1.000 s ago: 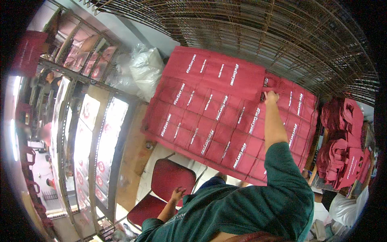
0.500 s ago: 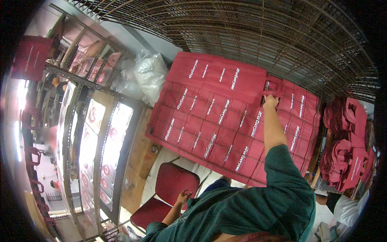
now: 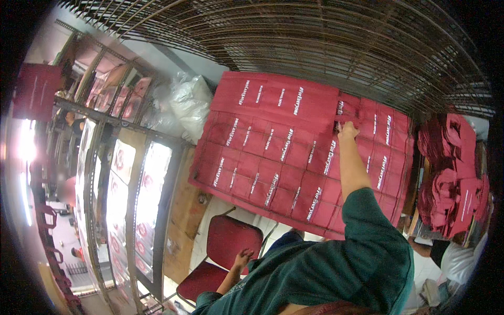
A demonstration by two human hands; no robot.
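Note:
Rows of red fabric panels (image 3: 262, 137) with white print lie flat on a wide rack in front of me, and thin wire lines cross many of them. My right hand (image 3: 348, 131) reaches far over them. Its fingers are closed at a small dark gap beside a loose panel edge; what they grip there is hidden. Down by my left side, my left hand (image 3: 243, 258) hangs in front of a red chair (image 3: 234, 236). Its fingers are loosely bent and somewhat apart, with nothing visible in them.
Raised wire racks (image 3: 336, 39) stand tilted beyond the panels. A white plastic sack (image 3: 191, 105) leans at the far left. Metal shelving (image 3: 137, 199) fills the left side. Red bags (image 3: 451, 178) are piled at the right, near another person's white sleeve (image 3: 455, 264).
The whole view has shifted slightly. My right hand stays at the same spot among the panels, its fingers slightly repositioned. My left hand remains by the chair.

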